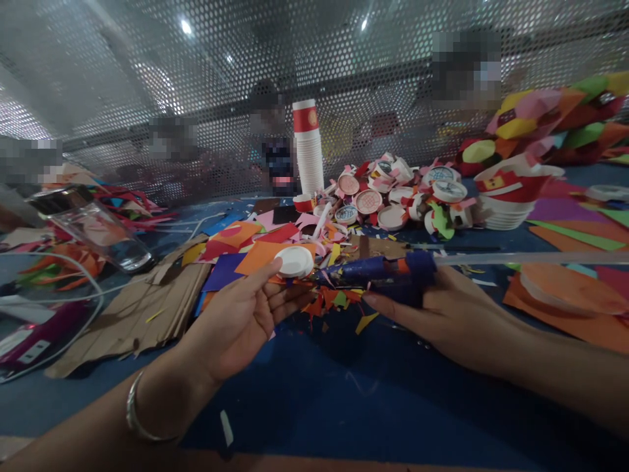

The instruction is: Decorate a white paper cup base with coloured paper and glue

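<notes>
Between thumb and fingers, my left hand (240,321) grips a round white paper-cup base (295,261), its flat face turned up toward me. My right hand (457,314) is wrapped around a dark blue hot glue gun (393,275), with a long translucent glue stick (521,258) running out of its back to the right. The gun's nozzle points left, close to the white piece; whether they touch I cannot tell. Below the gun lie small orange, yellow and green paper scraps (339,298). Orange and purple paper sheets (255,259) lie behind my left hand.
A tall stack of paper cups (308,151) stands behind a heap of cut cup bases (368,200). More nested cups (511,193) stand at right. Corrugated cardboard (132,314), a glass bottle (98,229) and a power strip with cables (34,334) occupy the left. People sit beyond.
</notes>
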`<action>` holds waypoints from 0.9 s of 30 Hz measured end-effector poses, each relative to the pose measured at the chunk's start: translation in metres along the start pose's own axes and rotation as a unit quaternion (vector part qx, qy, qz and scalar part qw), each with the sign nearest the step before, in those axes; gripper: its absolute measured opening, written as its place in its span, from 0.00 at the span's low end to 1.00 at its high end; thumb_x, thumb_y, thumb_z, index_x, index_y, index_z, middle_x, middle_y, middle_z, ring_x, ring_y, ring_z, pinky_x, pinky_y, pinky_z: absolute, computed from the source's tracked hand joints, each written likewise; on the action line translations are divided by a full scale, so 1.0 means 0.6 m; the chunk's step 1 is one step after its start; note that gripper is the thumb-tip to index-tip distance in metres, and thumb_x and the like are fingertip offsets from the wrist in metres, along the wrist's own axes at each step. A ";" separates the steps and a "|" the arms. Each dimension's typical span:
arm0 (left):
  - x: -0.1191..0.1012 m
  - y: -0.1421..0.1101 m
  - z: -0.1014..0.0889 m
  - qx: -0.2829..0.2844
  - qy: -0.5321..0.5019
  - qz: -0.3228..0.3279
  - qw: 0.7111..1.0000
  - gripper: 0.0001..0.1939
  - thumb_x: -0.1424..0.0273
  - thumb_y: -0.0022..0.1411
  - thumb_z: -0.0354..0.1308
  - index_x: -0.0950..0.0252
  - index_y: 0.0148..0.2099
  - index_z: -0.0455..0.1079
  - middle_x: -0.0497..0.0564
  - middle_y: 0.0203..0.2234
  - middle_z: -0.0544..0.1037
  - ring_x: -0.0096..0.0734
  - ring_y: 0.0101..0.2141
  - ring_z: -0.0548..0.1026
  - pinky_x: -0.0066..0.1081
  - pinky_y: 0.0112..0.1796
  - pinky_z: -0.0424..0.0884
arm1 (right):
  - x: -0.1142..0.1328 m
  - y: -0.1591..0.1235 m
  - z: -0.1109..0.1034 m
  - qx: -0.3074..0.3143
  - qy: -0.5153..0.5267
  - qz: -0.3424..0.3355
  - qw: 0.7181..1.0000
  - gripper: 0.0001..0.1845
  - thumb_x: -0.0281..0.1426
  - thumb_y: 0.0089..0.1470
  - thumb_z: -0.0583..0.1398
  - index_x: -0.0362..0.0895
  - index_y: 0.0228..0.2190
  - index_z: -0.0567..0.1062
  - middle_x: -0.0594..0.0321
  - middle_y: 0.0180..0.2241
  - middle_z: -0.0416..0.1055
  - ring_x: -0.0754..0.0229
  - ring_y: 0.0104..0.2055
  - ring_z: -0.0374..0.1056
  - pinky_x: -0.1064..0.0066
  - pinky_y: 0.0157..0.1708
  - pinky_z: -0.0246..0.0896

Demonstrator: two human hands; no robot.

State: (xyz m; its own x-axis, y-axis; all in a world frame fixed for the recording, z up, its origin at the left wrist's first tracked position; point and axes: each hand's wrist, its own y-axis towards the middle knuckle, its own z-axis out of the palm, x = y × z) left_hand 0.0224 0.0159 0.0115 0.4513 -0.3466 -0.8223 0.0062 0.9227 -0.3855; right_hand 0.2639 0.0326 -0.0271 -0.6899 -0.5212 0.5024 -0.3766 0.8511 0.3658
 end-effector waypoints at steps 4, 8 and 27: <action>0.000 -0.001 -0.002 0.001 -0.005 -0.004 1.000 0.18 0.72 0.75 0.50 0.73 0.39 0.80 0.56 0.24 0.83 0.38 0.36 0.85 0.34 0.44 0.82 | 0.004 0.001 -0.003 -0.002 0.035 -0.002 0.999 0.21 0.46 0.62 0.56 0.49 0.40 0.85 0.58 0.41 0.83 0.46 0.48 0.78 0.60 0.50 0.73; -0.001 -0.003 0.000 -0.012 -0.013 -0.009 1.000 0.17 0.72 0.75 0.50 0.73 0.40 0.80 0.53 0.20 0.81 0.38 0.34 0.85 0.33 0.43 0.82 | 0.010 0.004 -0.008 0.002 0.039 0.007 0.999 0.20 0.46 0.61 0.58 0.50 0.41 0.85 0.57 0.40 0.83 0.44 0.49 0.77 0.57 0.52 0.73; -0.007 -0.003 0.007 -0.029 -0.001 -0.020 0.999 0.19 0.73 0.75 0.47 0.73 0.41 0.79 0.60 0.29 0.86 0.37 0.33 0.86 0.31 0.39 0.83 | 0.017 0.009 -0.019 0.018 0.087 0.007 0.996 0.17 0.39 0.59 0.56 0.48 0.40 0.82 0.59 0.42 0.82 0.48 0.47 0.78 0.61 0.49 0.74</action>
State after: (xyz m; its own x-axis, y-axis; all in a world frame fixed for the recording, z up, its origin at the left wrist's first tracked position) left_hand 0.0242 0.0162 0.0174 0.4530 -0.3829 -0.8051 -0.0280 0.8965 -0.4421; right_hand 0.2619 0.0314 -0.0110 -0.5793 -0.5094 0.6363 -0.3918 0.8586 0.3307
